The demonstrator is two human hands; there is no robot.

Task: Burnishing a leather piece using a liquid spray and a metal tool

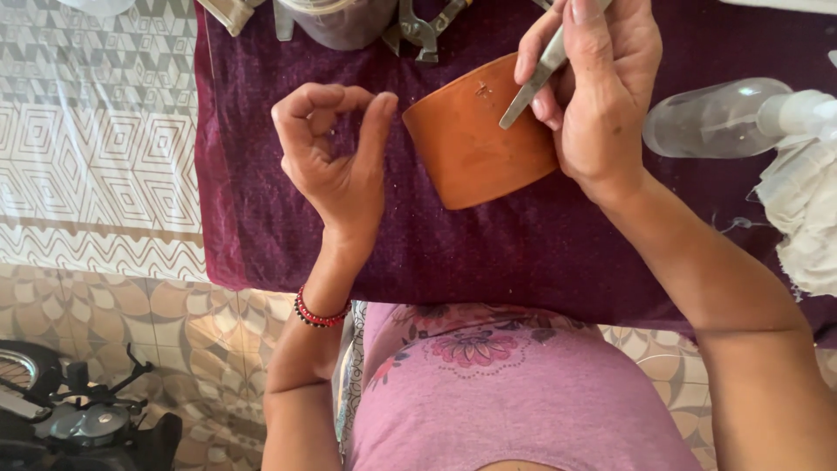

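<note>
My right hand (602, 92) grips an orange-brown curved leather piece (471, 139) and a slim metal tool (536, 80) whose tip rests against the leather's face. A small mark (482, 88) shows on the leather near the tool tip. My left hand (336, 153) hovers just left of the leather, thumb and forefinger pinched together; whether anything tiny is between them I cannot tell. Its wrist wears a red bead bracelet (321, 314). Both hands are over a dark purple cloth (261, 192).
Metal pliers (425, 33) and a round container (340, 19) lie at the cloth's far edge. A clear plastic spray bottle (728, 118) and white crumpled cloth (802, 209) sit at the right. A patterned table cover (96, 139) lies left; a vehicle's handlebar (78, 410) is below.
</note>
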